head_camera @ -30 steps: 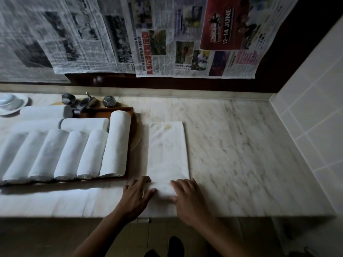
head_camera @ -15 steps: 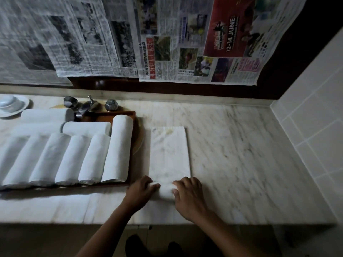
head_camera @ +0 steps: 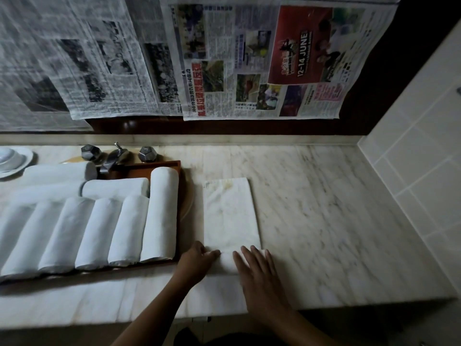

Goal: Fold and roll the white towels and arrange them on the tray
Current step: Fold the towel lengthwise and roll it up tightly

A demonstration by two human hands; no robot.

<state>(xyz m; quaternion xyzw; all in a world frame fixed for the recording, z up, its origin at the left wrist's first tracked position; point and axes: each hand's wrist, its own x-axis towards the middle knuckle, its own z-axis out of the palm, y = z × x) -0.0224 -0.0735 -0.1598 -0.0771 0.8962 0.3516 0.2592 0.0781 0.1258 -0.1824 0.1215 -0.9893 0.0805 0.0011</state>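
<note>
Rolling step, just begun: towel point(head_camera: 229, 216) flat on counter point(head_camera: 324, 221), just right of tray point(head_camera: 164, 164). Long axis runs straight away from me, near end curled into small roll. Curled round roll's left end: left hand point(head_camera: 199, 260). Fingers of right hand point(head_camera: 257, 270) straight, pressing roll top. Push both ends evenly and tight so roll tracks straight, edges flush.

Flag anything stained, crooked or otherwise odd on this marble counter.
The flat white folded towel being rolled by the left hand and right hand has yellowish-brown stains near its far edge, unlike the clean white rolled towels on the brown wooden tray. Newspaper sheets also cover the wall behind.
</note>
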